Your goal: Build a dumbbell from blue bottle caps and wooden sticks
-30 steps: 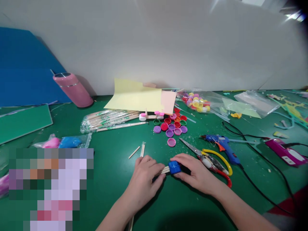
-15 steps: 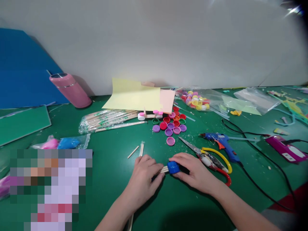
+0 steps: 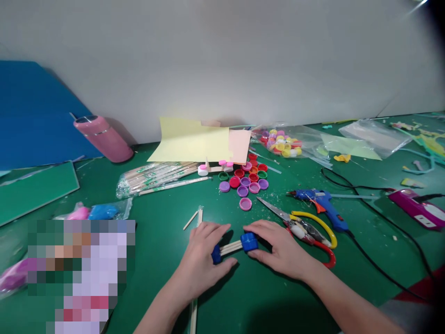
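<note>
Between my hands lies a small piece of several short wooden sticks (image 3: 231, 248) side by side, with blue caps at both ends. My right hand (image 3: 278, 248) grips the right blue caps (image 3: 249, 241) between thumb and fingers. Around the left blue cap (image 3: 216, 254), my left hand (image 3: 203, 257) has its thumb and fingers spread apart; part of that cap is hidden by the hand. A long wooden stick (image 3: 193, 315) passes beneath my left hand, and a short stick piece (image 3: 190, 220) lies just beyond it.
Scissors (image 3: 295, 222) and a blue glue gun (image 3: 323, 206) with its cord lie right. Loose coloured caps (image 3: 245, 204), bagged sticks (image 3: 156, 176) and a small model with pink and white wheels (image 3: 215, 167) lie beyond. A pink flask (image 3: 104, 139) stands back left.
My left hand has drawn back left and its fingers have spread off the sticks, baring the left blue cap. My right hand stays on the right caps. The view has shifted slightly.
</note>
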The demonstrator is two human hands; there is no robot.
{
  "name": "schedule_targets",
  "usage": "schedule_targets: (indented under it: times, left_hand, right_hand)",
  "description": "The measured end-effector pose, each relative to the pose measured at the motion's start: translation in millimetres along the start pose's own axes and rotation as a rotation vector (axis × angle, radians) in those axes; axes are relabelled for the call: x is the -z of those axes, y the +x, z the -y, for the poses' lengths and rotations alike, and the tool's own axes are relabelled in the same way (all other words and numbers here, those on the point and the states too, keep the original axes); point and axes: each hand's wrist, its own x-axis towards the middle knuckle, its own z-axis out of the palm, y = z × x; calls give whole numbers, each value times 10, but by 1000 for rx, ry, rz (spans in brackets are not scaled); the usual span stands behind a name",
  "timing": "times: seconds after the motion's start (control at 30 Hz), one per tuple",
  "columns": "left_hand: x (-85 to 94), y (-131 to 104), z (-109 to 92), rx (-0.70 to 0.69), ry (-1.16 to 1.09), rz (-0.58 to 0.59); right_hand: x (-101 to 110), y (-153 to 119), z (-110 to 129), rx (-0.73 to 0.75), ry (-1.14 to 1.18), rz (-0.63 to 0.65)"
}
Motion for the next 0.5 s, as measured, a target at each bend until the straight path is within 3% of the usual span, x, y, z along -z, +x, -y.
schedule_targets:
  times: [0.23, 0.5]
  left_hand:
    - [131, -186, 41, 46, 178, 40]
    - [65, -253, 118, 58, 137, 2]
  right_hand:
    - [10, -4, -8, -35, 6, 12]
    - [3, -2, 1, -34, 1, 9]
